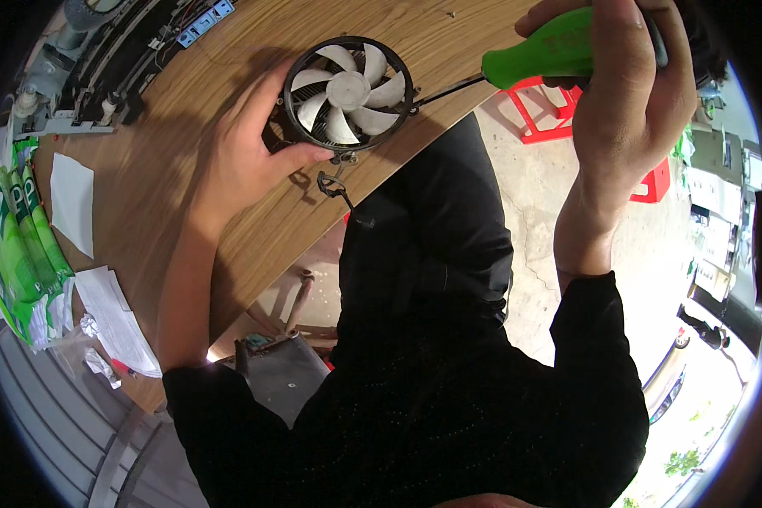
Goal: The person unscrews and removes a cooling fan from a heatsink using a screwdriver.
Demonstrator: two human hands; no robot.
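Observation:
My left hand (pixel 250 148) grips a round cooling fan (pixel 348 91) by its left side, the thumb along its lower rim. The fan has a black ring frame, several pale blades and dark metal fins showing behind them. A small bracket and a thin cable with a plug (pixel 334 186) hang from its lower edge. My right hand (pixel 622 93) is wrapped around the green handle of a screwdriver (pixel 538 57). The screwdriver's shaft points left, and its tip meets the right edge of the fan's frame.
The fan is over the wooden table (pixel 148 203), near its edge. White papers (pixel 114 313) and green packages (pixel 27 245) are at the left. Metal machine parts (pixel 46 80) stand at the upper left. Right of the table is a red plastic stool (pixel 546 127) on the floor.

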